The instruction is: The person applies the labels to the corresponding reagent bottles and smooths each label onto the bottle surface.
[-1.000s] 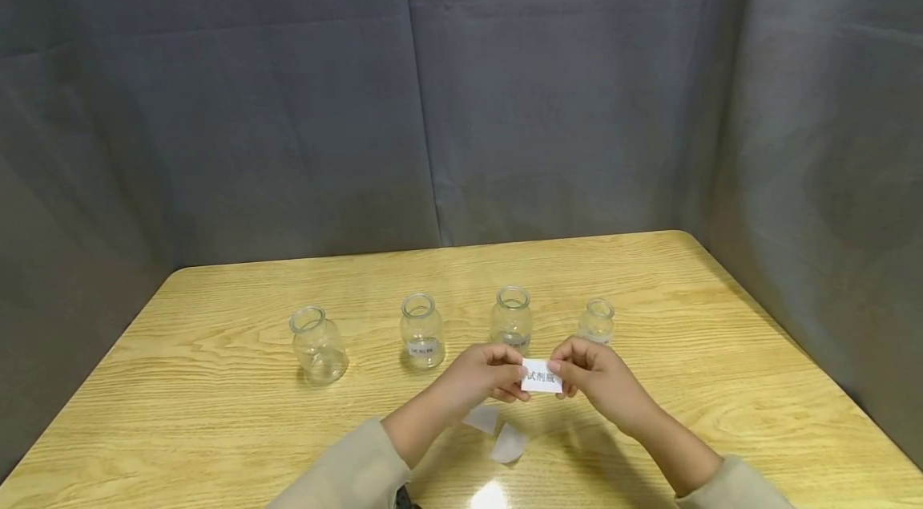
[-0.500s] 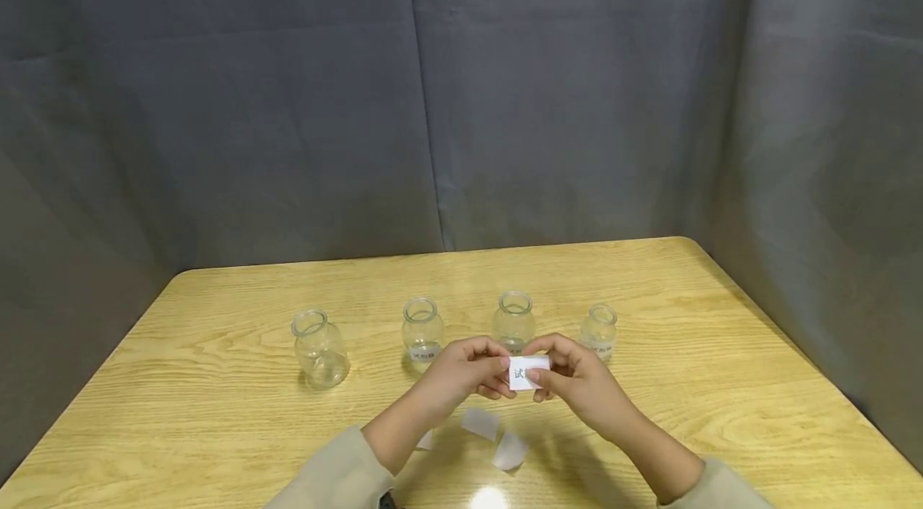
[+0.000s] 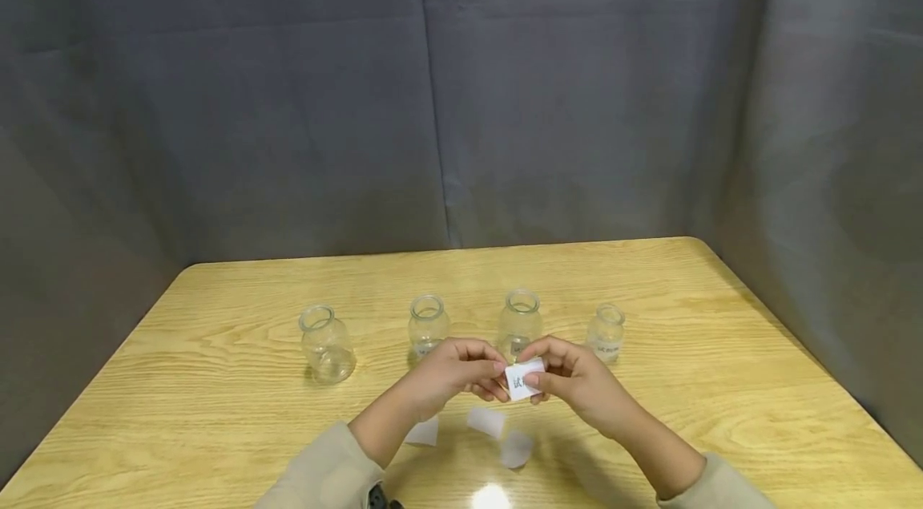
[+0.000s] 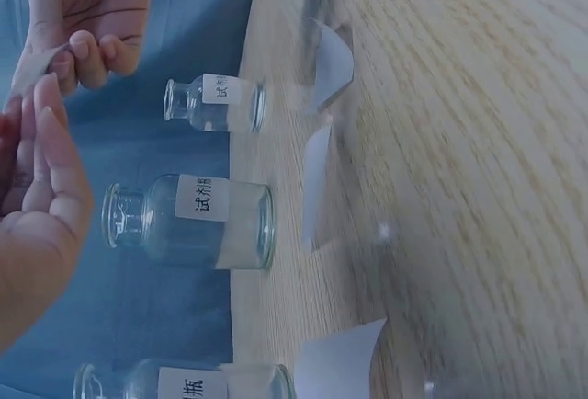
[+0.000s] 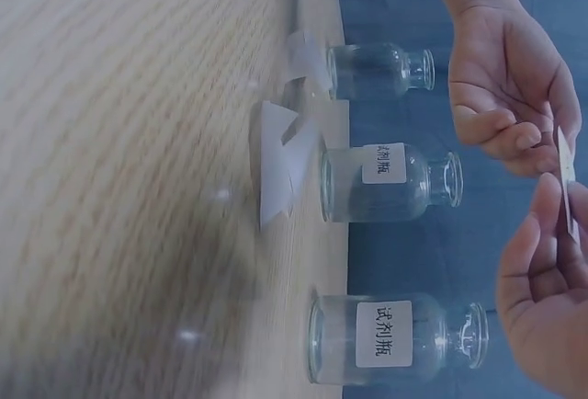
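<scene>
A small white label (image 3: 515, 381) with printed black characters is held in the air between both hands in the head view. My left hand (image 3: 456, 371) pinches its left edge. From the other side my right hand (image 3: 577, 382) grips it, the thumb lying across the front and covering part of the print. Edge-on, the label (image 5: 566, 178) looks thin and flat in the right wrist view. Behind the hands stand a labelled jar (image 3: 429, 323), another labelled jar (image 3: 521, 318) and a smaller labelled jar (image 3: 606, 333). The leftmost glass jar (image 3: 328, 349) shows no label.
Pale paper pieces lie on the wooden table (image 3: 216, 413) in front of the jars: one paper piece (image 3: 422, 432) near the left forearm, a second piece (image 3: 486, 421) and a third piece (image 3: 516, 450) below the hands. A dark grey curtain (image 3: 288, 108) surrounds the table's back and sides.
The right thumb has shifted left over the label's print, and the label has tilted. Both hands have moved slightly left, uncovering a paper piece by the left forearm.
</scene>
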### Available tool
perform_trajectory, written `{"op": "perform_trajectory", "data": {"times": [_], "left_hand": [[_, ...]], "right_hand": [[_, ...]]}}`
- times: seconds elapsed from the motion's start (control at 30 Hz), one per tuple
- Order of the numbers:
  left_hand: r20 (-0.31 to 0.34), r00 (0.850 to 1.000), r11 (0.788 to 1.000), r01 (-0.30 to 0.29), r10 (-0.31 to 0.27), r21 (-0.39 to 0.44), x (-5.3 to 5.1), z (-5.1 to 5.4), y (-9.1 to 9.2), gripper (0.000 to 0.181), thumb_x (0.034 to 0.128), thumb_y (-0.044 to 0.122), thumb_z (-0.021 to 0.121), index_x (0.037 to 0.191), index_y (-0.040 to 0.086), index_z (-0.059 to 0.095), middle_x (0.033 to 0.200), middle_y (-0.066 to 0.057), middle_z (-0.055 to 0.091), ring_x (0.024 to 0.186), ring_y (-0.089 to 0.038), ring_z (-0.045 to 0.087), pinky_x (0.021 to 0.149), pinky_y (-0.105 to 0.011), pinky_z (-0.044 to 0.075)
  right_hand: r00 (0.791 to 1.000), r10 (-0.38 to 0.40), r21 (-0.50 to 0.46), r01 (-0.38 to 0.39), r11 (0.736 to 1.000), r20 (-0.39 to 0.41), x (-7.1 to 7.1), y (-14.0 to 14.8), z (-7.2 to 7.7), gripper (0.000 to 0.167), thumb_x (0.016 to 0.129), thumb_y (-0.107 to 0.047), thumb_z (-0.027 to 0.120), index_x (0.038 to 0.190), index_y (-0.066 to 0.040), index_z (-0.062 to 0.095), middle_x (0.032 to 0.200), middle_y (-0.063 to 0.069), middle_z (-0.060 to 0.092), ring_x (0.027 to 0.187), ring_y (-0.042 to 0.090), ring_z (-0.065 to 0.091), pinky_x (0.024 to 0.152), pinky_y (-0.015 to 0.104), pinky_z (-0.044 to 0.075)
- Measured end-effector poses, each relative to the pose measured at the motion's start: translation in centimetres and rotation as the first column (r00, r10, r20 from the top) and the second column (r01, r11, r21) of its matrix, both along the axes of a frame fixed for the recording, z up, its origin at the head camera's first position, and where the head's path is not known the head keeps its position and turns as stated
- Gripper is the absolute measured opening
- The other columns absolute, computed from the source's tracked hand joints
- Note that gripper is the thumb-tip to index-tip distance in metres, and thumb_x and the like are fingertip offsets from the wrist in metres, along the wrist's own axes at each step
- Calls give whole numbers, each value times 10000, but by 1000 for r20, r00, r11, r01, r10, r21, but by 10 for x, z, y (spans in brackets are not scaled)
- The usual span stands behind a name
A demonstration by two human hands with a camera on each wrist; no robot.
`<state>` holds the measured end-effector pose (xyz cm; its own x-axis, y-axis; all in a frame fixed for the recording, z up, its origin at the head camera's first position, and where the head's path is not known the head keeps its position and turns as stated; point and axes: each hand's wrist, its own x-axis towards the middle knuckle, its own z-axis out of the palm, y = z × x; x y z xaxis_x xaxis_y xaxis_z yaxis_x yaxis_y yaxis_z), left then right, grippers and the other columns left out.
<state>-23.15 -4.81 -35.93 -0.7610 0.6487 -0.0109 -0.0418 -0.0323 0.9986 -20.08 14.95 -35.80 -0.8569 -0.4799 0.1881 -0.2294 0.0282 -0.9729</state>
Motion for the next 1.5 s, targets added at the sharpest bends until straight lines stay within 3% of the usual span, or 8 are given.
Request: {"op": "perform_trajectory", "data": {"times": [0.27, 0.5, 0.67, 1.0, 1.3, 1.5], "left_hand": [[8, 1000, 1000, 25, -25, 18, 0, -4, -4, 245, 826, 61, 537, 930, -160, 517, 744, -46, 608, 688, -143, 593, 670, -278, 472], [46, 999, 1000, -9, 8, 26, 0, -12, -7, 197, 825, 71, 533, 879, -119, 532, 720, -43, 601, 675, -141, 586, 662, -266, 466], [63, 998, 999, -31, 31, 7, -1, -15, -8, 180, 822, 81, 545, 870, -93, 549, 719, -47, 602, 670, -146, 589, 667, -278, 472], [63, 995, 997, -75, 77, -35, -3, -16, -12, 228, 805, 21, 544, 934, -166, 543, 756, -104, 630, 669, -145, 604, 651, -276, 485], [12, 987, 983, -161, 163, -89, -3, -18, -16, 198, 768, 32, 583, 874, -135, 578, 739, -117, 634, 664, -165, 611, 639, -285, 488], [10, 980, 975, -195, 197, -106, -4, -20, -17, 190, 756, 47, 604, 851, -117, 588, 725, -109, 633, 655, -164, 610, 655, -312, 489]], "right_hand": [[999, 45, -49, -46, 998, -23, -2, -4, -7, 257, 831, -78, 549, 1002, 100, 478, 846, 80, 524, 696, 106, 526, 629, 271, 479], [998, 57, -80, -58, 995, -16, -5, -8, -12, 250, 836, -48, 532, 1004, 122, 457, 817, 44, 526, 696, 98, 519, 626, 251, 474], [999, 49, -50, -49, 998, -6, -5, -8, -15, 255, 838, -45, 530, 1019, 121, 463, 789, 47, 517, 700, 112, 522, 634, 257, 476], [1000, 0, 46, -1, 999, 16, -6, -13, -16, 263, 839, -55, 535, 1045, 96, 474, 846, 134, 498, 738, 169, 526, 668, 292, 483], [986, -166, 154, 166, 974, -15, -4, -5, -16, 246, 821, -69, 565, 1016, 61, 490, 783, 127, 519, 679, 194, 521, 640, 321, 471], [989, -151, 160, 149, 976, -3, -3, -6, -16, 213, 821, -88, 572, 963, 57, 509, 786, 108, 512, 691, 186, 513, 643, 299, 463]]}}
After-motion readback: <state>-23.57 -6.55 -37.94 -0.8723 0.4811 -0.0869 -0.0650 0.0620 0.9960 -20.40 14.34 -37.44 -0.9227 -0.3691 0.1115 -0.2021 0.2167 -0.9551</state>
